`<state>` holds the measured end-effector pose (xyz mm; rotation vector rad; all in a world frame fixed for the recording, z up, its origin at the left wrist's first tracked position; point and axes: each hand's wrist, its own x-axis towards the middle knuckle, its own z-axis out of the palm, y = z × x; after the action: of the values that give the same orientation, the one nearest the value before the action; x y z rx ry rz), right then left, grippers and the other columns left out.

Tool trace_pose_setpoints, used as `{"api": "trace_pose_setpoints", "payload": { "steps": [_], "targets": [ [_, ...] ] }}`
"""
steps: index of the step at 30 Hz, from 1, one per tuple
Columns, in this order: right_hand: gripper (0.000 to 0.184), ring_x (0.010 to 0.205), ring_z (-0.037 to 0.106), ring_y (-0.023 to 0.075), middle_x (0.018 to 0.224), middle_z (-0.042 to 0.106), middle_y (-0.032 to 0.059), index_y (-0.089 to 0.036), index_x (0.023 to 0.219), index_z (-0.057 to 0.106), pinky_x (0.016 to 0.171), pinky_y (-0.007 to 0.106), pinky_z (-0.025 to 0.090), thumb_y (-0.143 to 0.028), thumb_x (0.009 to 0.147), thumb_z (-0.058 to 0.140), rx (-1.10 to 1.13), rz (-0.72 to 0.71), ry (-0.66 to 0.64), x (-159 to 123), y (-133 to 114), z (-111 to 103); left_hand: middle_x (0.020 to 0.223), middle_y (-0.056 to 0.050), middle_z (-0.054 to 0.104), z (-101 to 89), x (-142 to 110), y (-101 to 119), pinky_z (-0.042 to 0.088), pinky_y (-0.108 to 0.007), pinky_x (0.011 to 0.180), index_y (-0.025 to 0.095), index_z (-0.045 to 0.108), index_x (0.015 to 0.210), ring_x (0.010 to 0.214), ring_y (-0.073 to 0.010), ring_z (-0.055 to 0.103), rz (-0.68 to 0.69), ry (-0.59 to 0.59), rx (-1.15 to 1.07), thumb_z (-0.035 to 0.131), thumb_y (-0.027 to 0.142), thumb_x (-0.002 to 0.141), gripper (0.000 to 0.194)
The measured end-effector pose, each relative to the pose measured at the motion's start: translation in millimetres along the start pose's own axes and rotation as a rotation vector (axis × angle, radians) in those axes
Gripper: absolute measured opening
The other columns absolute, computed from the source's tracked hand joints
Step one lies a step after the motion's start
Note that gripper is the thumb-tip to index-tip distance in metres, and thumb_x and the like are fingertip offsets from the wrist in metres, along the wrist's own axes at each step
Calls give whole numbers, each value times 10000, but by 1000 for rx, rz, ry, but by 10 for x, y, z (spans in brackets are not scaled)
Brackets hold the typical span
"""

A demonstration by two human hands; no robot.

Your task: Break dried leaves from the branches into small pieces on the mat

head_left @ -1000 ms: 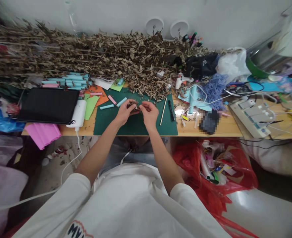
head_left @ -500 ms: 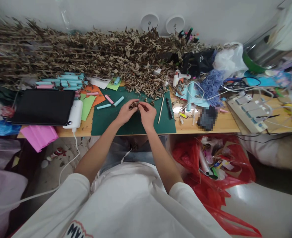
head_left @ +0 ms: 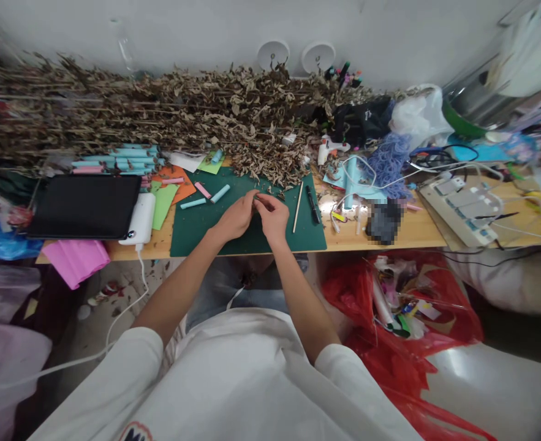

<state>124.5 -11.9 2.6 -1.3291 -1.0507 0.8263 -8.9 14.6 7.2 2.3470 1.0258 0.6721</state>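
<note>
My left hand (head_left: pixel 236 218) is closed around a small clump of dried leaves, now almost wholly hidden by the fingers. Its fingertips meet those of my right hand (head_left: pixel 274 217), which pinches at the same clump. Both are over the green cutting mat (head_left: pixel 196 236). Left of them on the mat lie two blue paper rolls, one of them short and thick (head_left: pixel 220 193), and a pink roll (head_left: pixel 202 190). A thin wooden stick (head_left: pixel 298 207) and a black pen (head_left: pixel 313 204) lie to the right. Loose dried leaves (head_left: pixel 270 166) are heaped just beyond my hands.
Dried leafy stalks (head_left: pixel 160 104) line the wall. At left are a black tablet (head_left: pixel 84 206), a white power bank (head_left: pixel 141 217) and stacked blue rolls (head_left: pixel 132 158). A glue gun (head_left: pixel 329 148), blue yarn (head_left: pixel 389 162) and a power strip (head_left: pixel 458 205) stand right. Below hangs a red bag (head_left: pixel 348 288).
My left hand has turned and closed further, covering the brown leaf pieces that showed between its fingers. Both hands stay together over the mat. The camera view has shifted slightly.
</note>
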Motion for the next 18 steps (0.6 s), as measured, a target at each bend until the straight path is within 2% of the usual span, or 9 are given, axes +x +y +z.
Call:
{"api": "trace_pose_setpoints", "payload": {
  "steps": [3, 7, 9, 13, 16, 18],
  "targets": [
    [234, 815, 702, 181, 902, 770, 43, -195, 916, 759, 821, 325, 573, -363, 777, 673, 26, 4, -27, 15, 20, 0, 1245, -216, 586, 0, 5, -8, 488, -436, 960, 104, 330, 1402, 1152, -273, 589, -14, 22, -1, 376, 125, 906, 499],
    [239, 822, 698, 180, 913, 765, 46, -193, 893, 757, 813, 328, 578, -360, 730, 710, 90, 12, -37, 65, 38, 10, 1103, -163, 647, 0, 53, 5, 506, -389, 901, 124, 501, 1230, 1023, -234, 621, -61, 124, -59, 399, 142, 923, 324],
    [244, 796, 691, 179, 877, 762, 43, -188, 867, 751, 786, 334, 581, -375, 716, 712, 131, 51, -15, 93, 37, 25, 1093, -139, 664, -12, 75, 25, 505, -372, 912, 140, 568, 1166, 1011, -219, 627, -85, 193, -92, 438, 138, 914, 284],
    [300, 776, 678, 175, 846, 751, 41, -173, 883, 728, 746, 327, 578, -414, 704, 717, 212, 115, 4, 128, 35, 58, 1100, -101, 677, -31, 91, 62, 513, -342, 920, 163, 629, 1175, 979, -188, 637, -103, 271, -181, 479, 116, 894, 322],
    [312, 759, 670, 164, 842, 745, 37, -173, 881, 705, 730, 313, 575, -428, 701, 713, 210, 118, 1, 152, 64, 62, 1067, -91, 672, -9, 96, 72, 539, -310, 816, 175, 633, 1219, 834, -153, 634, -142, 259, -264, 467, 114, 891, 373],
    [303, 763, 674, 169, 844, 744, 42, -170, 872, 696, 740, 321, 578, -424, 706, 706, 197, 109, 6, 171, 92, 50, 1103, -96, 666, 27, 108, 69, 540, -297, 793, 181, 641, 1225, 836, -150, 632, -172, 258, -337, 503, 132, 875, 379]
  ]
}}
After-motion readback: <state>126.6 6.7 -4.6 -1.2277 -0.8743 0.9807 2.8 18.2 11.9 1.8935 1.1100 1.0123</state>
